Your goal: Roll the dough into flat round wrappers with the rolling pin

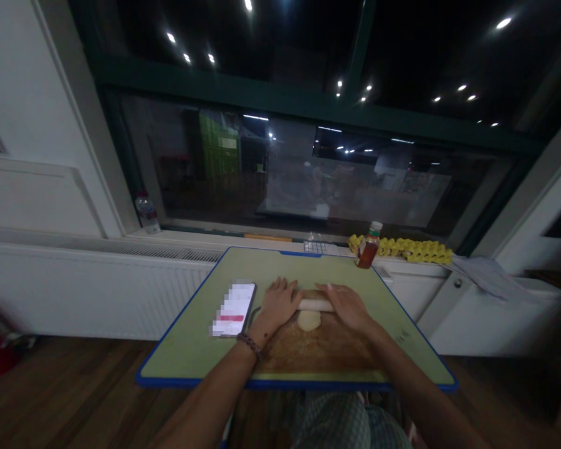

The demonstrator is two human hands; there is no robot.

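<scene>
A pale rolling pin [315, 305] lies across a brown wooden board [318, 354], its middle showing between my hands. My left hand [277, 304] rests over the pin's left end, with the fingers pointing forward. Over the right end lies my right hand [349, 305], angled inward. Both palms cover the pin's ends, so the grip beneath them is hidden. Just on the near side of the pin, a small flattened round of dough [309, 321] sits on the board. To the left of my left hand, a phone [237, 308] with a lit screen lies on the table.
The board lies on a small green table [182, 346] with a blue edge. A bottle of reddish-brown liquid [367, 248] stands at its far right corner. Yellow egg trays [411, 249] and a water bottle [148, 214] are on the window sill. A white radiator [93, 293] runs behind.
</scene>
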